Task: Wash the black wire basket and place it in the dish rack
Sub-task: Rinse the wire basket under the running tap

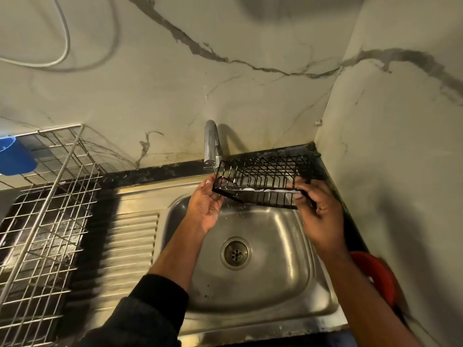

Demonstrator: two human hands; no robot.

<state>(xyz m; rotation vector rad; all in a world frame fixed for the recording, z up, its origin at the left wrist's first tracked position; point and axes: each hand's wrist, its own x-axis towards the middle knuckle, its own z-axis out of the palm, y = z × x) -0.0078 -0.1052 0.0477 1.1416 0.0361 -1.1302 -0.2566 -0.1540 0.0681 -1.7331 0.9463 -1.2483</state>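
The black wire basket (263, 179) hangs tilted over the back of the steel sink (288, 291), just right of the tap (211, 144). White foam lies along its lower front wire. My left hand (205, 206) grips the basket's left end, palm turned up. My right hand (318, 209) holds the right end, fingers curled over the front wire. The metal dish rack (45, 216) stands on the counter to the left of the sink's ribbed drainboard.
A blue plastic cup (15, 156) sits at the rack's far left end. A red round object (375, 276) lies at the counter's right edge. Marble-patterned walls close in behind and on the right. The drain (235, 252) is uncovered.
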